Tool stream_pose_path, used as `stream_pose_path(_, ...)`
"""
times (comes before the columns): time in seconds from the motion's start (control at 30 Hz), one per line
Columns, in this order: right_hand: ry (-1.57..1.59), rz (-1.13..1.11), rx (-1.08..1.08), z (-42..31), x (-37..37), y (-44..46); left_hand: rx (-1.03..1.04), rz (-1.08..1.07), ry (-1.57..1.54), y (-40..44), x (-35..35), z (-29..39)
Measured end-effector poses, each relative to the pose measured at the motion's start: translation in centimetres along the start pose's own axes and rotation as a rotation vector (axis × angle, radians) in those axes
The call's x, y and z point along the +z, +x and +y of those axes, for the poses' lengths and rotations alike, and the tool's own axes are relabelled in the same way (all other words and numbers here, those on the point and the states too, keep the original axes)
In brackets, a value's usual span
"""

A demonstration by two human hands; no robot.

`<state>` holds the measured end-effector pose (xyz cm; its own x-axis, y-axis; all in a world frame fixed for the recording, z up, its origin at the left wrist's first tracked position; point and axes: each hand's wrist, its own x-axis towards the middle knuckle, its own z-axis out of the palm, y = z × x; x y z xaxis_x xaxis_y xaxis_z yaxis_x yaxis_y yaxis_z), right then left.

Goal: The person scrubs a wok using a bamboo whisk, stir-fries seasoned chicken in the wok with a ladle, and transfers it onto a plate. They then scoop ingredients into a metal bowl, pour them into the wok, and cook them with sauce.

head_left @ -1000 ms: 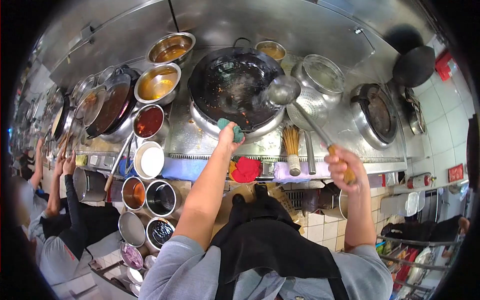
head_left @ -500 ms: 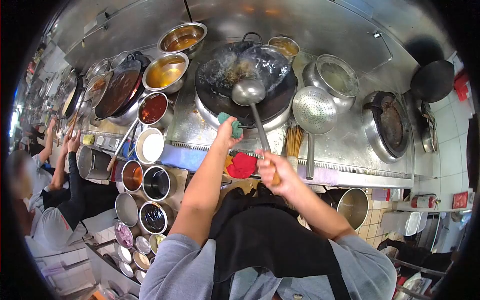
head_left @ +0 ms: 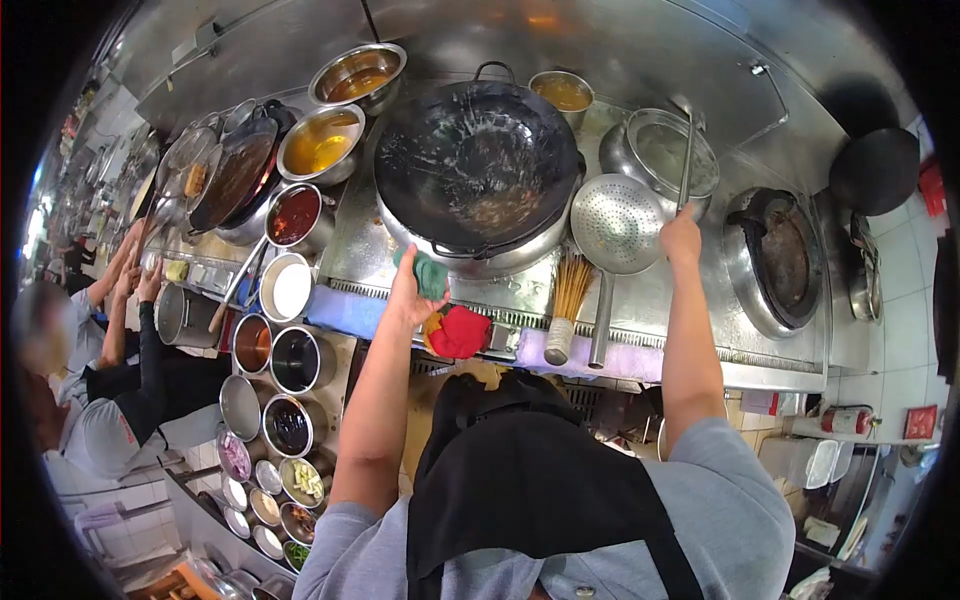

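Observation:
My left hand (head_left: 405, 298) is closed on a folded green cloth (head_left: 431, 277), just below the near rim of a large black wok (head_left: 430, 150). The wok rests on the round steel burner ring, with wet streaks and a little liquid inside. My right hand (head_left: 681, 240) grips a ladle by its handle (head_left: 688, 160), which points away over a steel pot (head_left: 655, 165). I cannot make out the ladle's bowl clearly. Left of that hand, a perforated strainer (head_left: 620, 225) lies across the stove, and a bamboo brush (head_left: 570, 300) lies beside it.
Bowls of yellow liquid (head_left: 322, 143) and red sauce (head_left: 295, 215) stand left of the wok. A red cloth (head_left: 460, 332) lies on the front edge. Several ingredient tins (head_left: 302, 482) fill the lower left. Another person (head_left: 110, 430) works at the far left. A second wok (head_left: 785, 250) sits at right.
The ladle has left the wok and swung right over the steel pot with my right hand. Most water is gone from the wok. My left hand and cloth have moved left, off the wok's handle.

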<state>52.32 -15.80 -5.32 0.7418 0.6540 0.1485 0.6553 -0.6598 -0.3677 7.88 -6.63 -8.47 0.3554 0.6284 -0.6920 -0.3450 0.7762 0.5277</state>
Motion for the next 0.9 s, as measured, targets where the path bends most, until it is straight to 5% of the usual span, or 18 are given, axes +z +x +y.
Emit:
stream_pose_path(0.1,0.597,-0.544,0.345,5.8,1.5,7.7,-0.002,0.013,0.106,1.7,1.6,1.3)
stream_pose_path(0.13,0.609,-0.533,0.346,5.7,0.6,7.8,-0.008,0.041,0.182,2.0,2.1,1.7)
stream_pose_path(0.2,2.334,-0.701,0.732,5.0,-3.3,7.6,-0.097,0.012,0.182,4.0,1.8,1.9)
stream_pose_path(0.33,2.512,-0.443,0.637,-0.7,-9.6,2.3,-0.132,0.045,0.100,5.5,2.2,1.9)
stream_pose_path(0.7,2.980,-0.659,0.523,-11.5,-17.5,-14.6,-0.191,-0.138,-0.047,3.6,1.8,2.9)
stream_pose_path(0.9,2.826,-0.885,0.544,-12.4,-16.3,-20.4,-0.294,-0.155,-0.021,6.9,0.0,3.2)
